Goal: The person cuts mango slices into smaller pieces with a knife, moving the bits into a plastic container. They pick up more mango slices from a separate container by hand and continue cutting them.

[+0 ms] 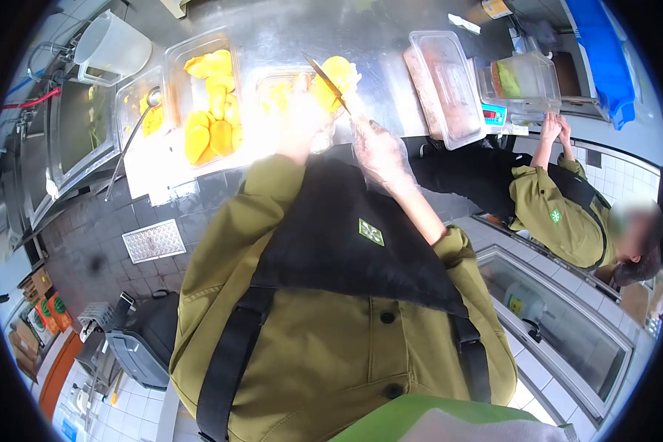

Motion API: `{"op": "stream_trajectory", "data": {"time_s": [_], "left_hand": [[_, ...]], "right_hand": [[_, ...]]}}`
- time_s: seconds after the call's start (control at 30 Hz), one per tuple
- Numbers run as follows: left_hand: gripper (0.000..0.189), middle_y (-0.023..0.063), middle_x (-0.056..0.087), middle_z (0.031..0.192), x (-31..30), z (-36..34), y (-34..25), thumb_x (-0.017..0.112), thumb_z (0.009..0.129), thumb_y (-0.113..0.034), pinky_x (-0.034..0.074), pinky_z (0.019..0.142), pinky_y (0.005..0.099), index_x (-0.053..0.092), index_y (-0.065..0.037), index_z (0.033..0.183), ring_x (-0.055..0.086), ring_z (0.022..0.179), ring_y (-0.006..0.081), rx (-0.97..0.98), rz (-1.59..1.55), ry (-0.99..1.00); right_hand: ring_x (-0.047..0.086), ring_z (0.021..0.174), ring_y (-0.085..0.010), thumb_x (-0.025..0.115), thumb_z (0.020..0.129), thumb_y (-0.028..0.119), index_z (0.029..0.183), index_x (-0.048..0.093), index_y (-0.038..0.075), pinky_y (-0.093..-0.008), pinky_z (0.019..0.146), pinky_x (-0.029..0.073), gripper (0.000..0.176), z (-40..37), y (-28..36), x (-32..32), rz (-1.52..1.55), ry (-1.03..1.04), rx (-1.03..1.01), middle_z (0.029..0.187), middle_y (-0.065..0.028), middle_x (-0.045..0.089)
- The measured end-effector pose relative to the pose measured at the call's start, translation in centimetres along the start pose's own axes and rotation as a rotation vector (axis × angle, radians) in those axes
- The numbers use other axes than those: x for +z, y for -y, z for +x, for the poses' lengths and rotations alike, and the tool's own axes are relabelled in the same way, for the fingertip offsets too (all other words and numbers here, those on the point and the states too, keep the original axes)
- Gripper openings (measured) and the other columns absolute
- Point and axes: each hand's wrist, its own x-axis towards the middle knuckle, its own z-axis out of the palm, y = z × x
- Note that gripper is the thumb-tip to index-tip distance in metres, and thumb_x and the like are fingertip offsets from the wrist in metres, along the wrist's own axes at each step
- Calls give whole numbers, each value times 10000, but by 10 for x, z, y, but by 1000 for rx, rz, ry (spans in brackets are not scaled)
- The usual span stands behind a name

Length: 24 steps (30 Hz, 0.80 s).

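Observation:
My right hand (pixel 381 151), in a clear plastic glove, is closed round the handle of a knife (pixel 324 79). The blade slants up and left across a bright yellow mango (pixel 339 74). My left hand (pixel 306 118) is against the near left side of the mango, fingers curled on it; strong glare washes out their outline. Just left of that hand, a clear tub (pixel 261 76) holds yellow pieces. Farther left, a larger clear tub (pixel 171 59) holds several mango slices (pixel 219 103).
At the left, a ladle (pixel 134 136) rests in a small tub beside a translucent pitcher (pixel 113 48). Stacked clear containers (pixel 449 88) stand right of the knife, near a digital scale (pixel 493 116). A co-worker (pixel 567 199) works at the far right, hands at the counter.

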Motion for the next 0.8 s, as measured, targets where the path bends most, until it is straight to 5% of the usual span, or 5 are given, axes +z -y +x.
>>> {"op": "stream_trajectory", "data": {"time_s": [0.2, 0.27, 0.47, 0.53, 0.8], "left_hand": [[799, 199, 583, 1197, 9, -2, 3, 705, 780, -339, 429, 974, 412, 334, -2, 1402, 503, 1187, 339, 0, -392, -345], [777, 199, 585, 1171, 59, 40, 38, 723, 776, -246, 447, 949, 413, 325, -7, 1400, 530, 1141, 340, 28, -1186, -251], [638, 170, 593, 1158, 15, -4, 3, 672, 855, -310, 460, 938, 411, 401, -20, 1355, 557, 1086, 308, 58, -779, -276], [634, 169, 594, 1157, 12, -7, 1, 670, 857, -312, 461, 937, 411, 403, -20, 1352, 557, 1084, 308, 57, -786, -278], [620, 168, 595, 1152, 17, -13, 4, 661, 863, -322, 464, 933, 411, 412, -20, 1344, 560, 1075, 304, 43, -923, -282]], "right_hand": [[644, 770, -355, 517, 888, 155, 1091, 595, 109, -458, 677, 519, 222, -3, 2, 6, -3, 10, 14, 864, -160, 646], [647, 764, -341, 521, 871, 158, 1062, 595, 95, -443, 678, 519, 214, -5, 0, 12, -7, -13, 6, 841, -156, 644], [644, 773, -338, 525, 875, 171, 1102, 611, 95, -432, 687, 523, 254, -6, 2, 6, 22, 6, 41, 861, -159, 646], [641, 743, -337, 536, 872, 184, 1101, 612, 103, -435, 669, 523, 254, -9, 3, 6, 6, -114, -5, 843, -151, 639], [637, 709, -339, 539, 872, 189, 1106, 613, 121, -444, 654, 523, 255, -8, 6, 15, -54, -12, 61, 823, -154, 633]]}}
